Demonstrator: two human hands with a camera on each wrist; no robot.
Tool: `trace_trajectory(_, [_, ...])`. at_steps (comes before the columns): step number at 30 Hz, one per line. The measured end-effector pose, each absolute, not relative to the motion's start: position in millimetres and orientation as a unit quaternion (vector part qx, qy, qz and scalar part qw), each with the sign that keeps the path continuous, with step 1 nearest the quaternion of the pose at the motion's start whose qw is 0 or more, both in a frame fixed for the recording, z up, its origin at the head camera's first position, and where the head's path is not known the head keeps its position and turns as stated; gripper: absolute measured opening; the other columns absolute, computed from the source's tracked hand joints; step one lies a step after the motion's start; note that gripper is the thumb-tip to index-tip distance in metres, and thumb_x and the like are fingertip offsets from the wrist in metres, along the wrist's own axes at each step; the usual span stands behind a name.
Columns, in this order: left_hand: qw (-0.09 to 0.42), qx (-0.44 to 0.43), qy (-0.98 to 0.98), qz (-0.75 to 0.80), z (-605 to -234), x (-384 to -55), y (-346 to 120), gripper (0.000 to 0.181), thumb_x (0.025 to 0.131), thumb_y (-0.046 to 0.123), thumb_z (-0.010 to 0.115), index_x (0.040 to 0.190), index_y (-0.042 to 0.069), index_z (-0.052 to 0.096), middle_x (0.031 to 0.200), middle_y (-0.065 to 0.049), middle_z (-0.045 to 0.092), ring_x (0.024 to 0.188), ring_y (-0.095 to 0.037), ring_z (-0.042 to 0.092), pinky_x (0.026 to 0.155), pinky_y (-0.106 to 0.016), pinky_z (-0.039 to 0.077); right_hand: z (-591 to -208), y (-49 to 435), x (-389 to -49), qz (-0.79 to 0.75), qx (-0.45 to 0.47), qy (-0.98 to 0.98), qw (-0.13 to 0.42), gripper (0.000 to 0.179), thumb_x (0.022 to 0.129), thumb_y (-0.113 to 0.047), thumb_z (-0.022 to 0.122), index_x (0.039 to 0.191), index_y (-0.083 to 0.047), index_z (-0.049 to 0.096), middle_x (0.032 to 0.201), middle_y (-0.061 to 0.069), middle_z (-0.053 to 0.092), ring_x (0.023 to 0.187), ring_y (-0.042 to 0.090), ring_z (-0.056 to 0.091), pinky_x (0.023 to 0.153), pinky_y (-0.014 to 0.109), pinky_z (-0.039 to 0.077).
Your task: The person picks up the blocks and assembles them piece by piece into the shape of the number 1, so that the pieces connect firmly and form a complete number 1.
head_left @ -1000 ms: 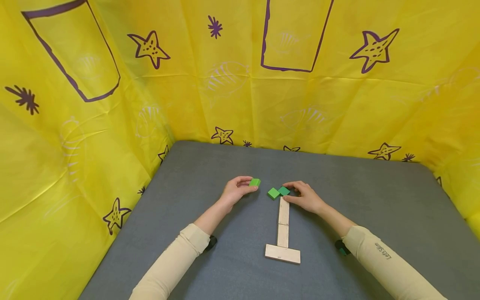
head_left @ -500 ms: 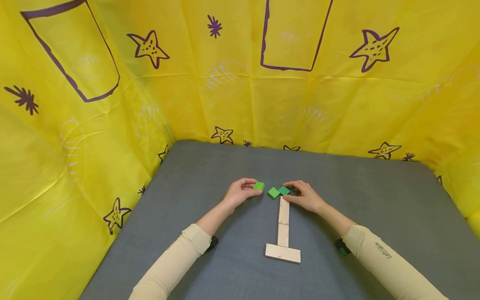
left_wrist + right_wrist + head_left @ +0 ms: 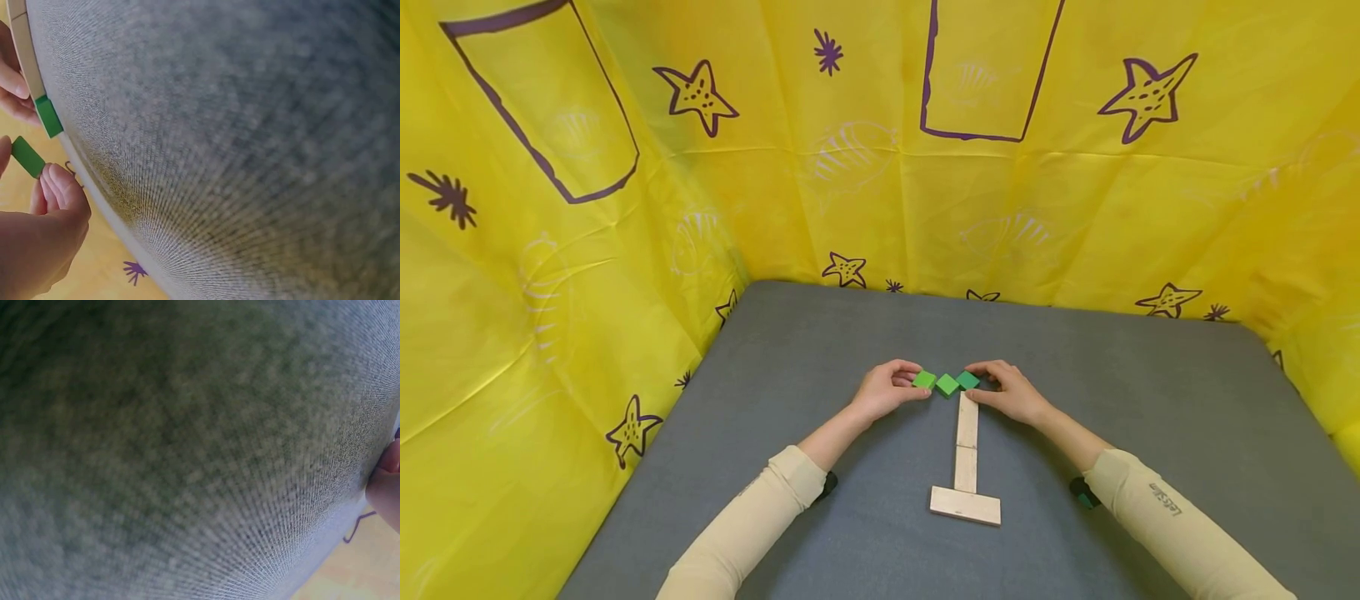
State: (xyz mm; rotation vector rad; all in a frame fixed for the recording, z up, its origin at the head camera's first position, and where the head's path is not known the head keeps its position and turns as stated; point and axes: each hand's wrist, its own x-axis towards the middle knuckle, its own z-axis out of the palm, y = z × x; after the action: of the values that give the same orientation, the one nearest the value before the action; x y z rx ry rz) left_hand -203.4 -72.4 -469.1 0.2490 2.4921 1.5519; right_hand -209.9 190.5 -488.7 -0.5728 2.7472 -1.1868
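My left hand [image 3: 882,392] pinches a light green block [image 3: 924,380] between thumb and fingers. In the left wrist view this block [image 3: 28,156] shows as a green slab held just off the table. Close to its right lies a second light green block [image 3: 947,385], its corner toward a darker green block [image 3: 967,380]. The thumb and fingertips of my right hand [image 3: 1015,394] hold that dark block from two sides. Just below it begins an upper wooden plank [image 3: 968,421], end to end with a lower plank [image 3: 966,470]. The right wrist view catches only part of a hand [image 3: 386,490].
A crosswise wooden plank [image 3: 965,505] lies at the foot of the plank line, nearest me. Everything rests on a grey tabletop [image 3: 820,325]. Yellow cloth [image 3: 865,208] with starfish drawings hangs behind and at the sides.
My left hand has carried its light green block right and slightly toward me, up beside the middle block. The right hand and the planks have stayed in place.
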Motion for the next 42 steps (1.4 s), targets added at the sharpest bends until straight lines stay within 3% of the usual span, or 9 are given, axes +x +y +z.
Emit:
trace_trajectory(26, [0.088,0.173,0.881,0.432,-476,-212,-69,0.038,0.076,0.017,0.084,0.108,0.004,0.069,0.091,-0.002,0.067,0.077,-0.008,0.059,0.069,-0.021,0.049,-490,191,-211,-0.39,-0.188,0.9,0.046,0.044,0.089,-0.027,0.073,0.127,-0.007,0.062,0.12,0.015,0.058,0.104,0.03,0.048,0.088,0.043,0.038])
trace_trajectory(42, [0.063,0.211,0.894,0.39,-476,-213,-65,0.038,0.075,0.014,0.084,0.108,0.001,0.069,0.091,-0.005,0.066,0.079,-0.015,0.061,0.071,-0.021,0.047,-490,192,-211,-0.39,-0.191,0.9,0.05,0.044,0.09,-0.027,0.072,0.128,-0.007,0.062,0.121,0.015,0.057,0.103,0.03,0.047,0.087,0.043,0.038])
